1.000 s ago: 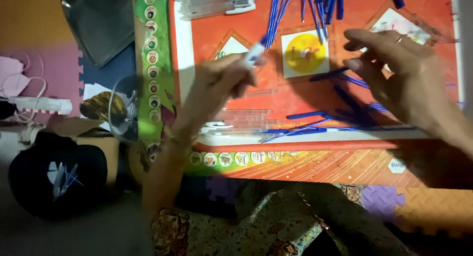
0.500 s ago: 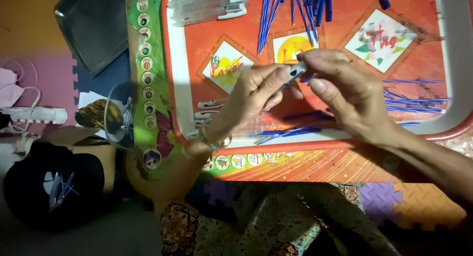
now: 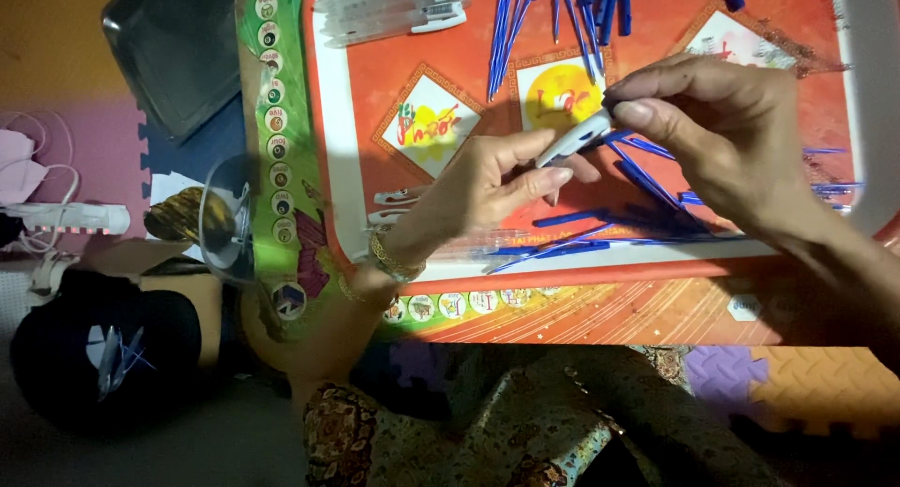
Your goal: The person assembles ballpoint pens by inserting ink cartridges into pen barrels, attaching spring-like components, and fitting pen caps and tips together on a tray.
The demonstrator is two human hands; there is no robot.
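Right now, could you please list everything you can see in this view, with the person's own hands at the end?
tray: one, red with white rim, centre
blue refills: many, blue, scattered top and right of tray
pen barrels: several, clear white, tray's top left
pen piece: one, white, held between both hands
dark bin: one, black, upper left
cap: one, black, lower left
foam mats: several, orange, pink and purple, on the floor
left hand: grips the pen piece
right hand: pinches its other end
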